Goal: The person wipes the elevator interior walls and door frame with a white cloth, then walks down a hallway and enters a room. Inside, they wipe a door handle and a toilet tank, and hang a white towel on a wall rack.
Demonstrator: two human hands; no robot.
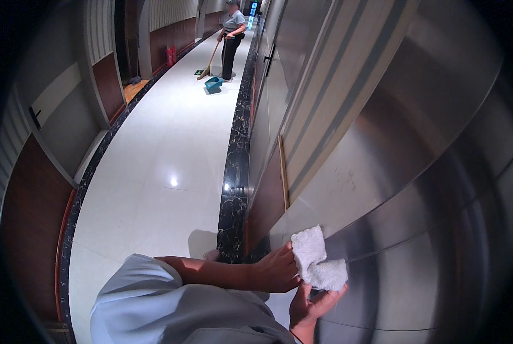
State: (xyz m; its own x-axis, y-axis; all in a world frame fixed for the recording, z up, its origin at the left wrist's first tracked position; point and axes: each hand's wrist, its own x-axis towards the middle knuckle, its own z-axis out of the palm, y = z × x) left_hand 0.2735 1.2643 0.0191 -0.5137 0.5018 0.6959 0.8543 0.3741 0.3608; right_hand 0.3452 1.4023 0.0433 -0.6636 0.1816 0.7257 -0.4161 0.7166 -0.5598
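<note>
A small white terry cloth (319, 260) is folded and creased between my two hands, in front of a polished metal wall panel (407, 275). From the left, my left hand (278, 268) reaches across and grips the cloth's near edge with its fingers. Below it, my right hand (314, 305) holds the cloth's lower end, thumb and fingers partly tucked under the fabric. Whether the cloth touches the metal is unclear. Some fingertips are hidden behind the cloth.
Along the corridor's pale tiled floor (153, 172) runs a dark marbled border (233, 172). Farther off stands a person (233, 38) with a broom (213, 58) and a teal dustpan (214, 83). Red cylinders (171, 56) stand by the left wall. Door handles (270, 60) project at right.
</note>
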